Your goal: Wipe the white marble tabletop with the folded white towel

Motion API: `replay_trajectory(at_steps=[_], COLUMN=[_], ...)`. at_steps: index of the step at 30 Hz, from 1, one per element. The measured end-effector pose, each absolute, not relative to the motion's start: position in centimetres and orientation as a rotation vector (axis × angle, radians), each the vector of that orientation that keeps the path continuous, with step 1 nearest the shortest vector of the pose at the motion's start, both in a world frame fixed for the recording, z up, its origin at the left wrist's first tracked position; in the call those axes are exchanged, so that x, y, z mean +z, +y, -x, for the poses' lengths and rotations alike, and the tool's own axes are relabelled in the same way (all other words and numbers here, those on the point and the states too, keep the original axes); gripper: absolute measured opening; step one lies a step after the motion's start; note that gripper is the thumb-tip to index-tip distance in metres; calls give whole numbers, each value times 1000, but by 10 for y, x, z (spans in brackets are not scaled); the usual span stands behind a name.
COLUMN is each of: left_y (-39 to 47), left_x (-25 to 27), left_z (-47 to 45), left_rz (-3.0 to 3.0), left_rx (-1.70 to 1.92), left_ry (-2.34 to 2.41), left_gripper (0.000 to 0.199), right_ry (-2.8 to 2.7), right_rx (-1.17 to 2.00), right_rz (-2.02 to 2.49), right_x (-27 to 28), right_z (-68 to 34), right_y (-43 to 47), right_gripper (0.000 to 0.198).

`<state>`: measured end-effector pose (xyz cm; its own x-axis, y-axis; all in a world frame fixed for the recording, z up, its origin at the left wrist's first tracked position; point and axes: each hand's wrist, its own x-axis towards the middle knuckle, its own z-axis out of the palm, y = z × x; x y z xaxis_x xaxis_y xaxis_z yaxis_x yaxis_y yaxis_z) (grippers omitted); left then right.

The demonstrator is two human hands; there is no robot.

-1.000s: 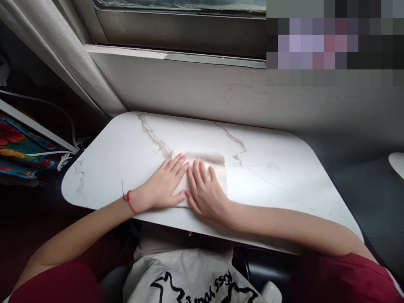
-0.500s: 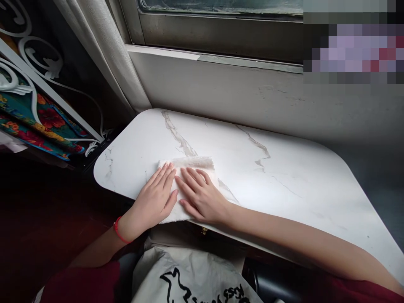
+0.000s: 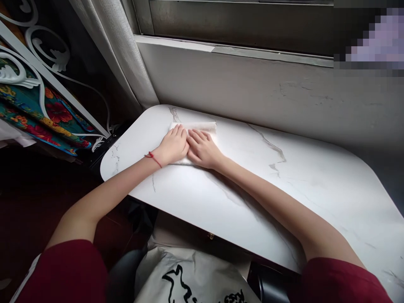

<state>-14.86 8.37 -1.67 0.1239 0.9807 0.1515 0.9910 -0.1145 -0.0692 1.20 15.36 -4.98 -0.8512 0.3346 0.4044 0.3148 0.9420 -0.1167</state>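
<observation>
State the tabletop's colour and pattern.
The tabletop is white, marbled with grey-brown, showing best in the head view.

Crumpled off-white soft material: black lettering-like marks, cut off at the view's lower edge.
Readable wording: none on it or elsewhere.

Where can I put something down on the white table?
The white, grey-veined tabletop looks bare between the right forearm and the scuffed grey wall, and near its front edge between both arms. It's crowded at the rectangular white cloth, where the left hand and right hand lie.
</observation>
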Motion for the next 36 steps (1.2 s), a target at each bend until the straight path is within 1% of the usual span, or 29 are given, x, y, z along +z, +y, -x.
replay_trajectory(at_steps=[3, 6, 9, 14, 28, 32, 36], left_y=[120, 143, 156, 169, 174, 171, 167], left_x=[-22, -30, -35, -34, -24, -22, -22], left_z=[150, 150, 153, 170, 230, 240, 256], left_rz=[2224, 2218, 2248, 2301, 2067, 1968, 1933], left_rx=[-176, -330, -448, -529, -526, -503, -471], left_ry=[-1991, -1999, -2002, -2000, -2211, -2278, -2341], left_gripper=[57, 55, 55, 54, 51, 50, 52], right_ry=[-2655, -2656, -2656, -2671, -2704, -2702, -2727], right_rx=[49, 51, 59, 88, 147, 123, 83], right_rz=[559, 614, 663, 708, 680, 651, 675], right_x=[-52, -51, -50, -46, -35, -34, -34], right_z=[-8, -10, -11, -1, 84, 103, 119], right_y=[182, 202, 215, 229, 250, 249, 239], right_gripper=[58, 60, 60, 60, 55, 52, 54])
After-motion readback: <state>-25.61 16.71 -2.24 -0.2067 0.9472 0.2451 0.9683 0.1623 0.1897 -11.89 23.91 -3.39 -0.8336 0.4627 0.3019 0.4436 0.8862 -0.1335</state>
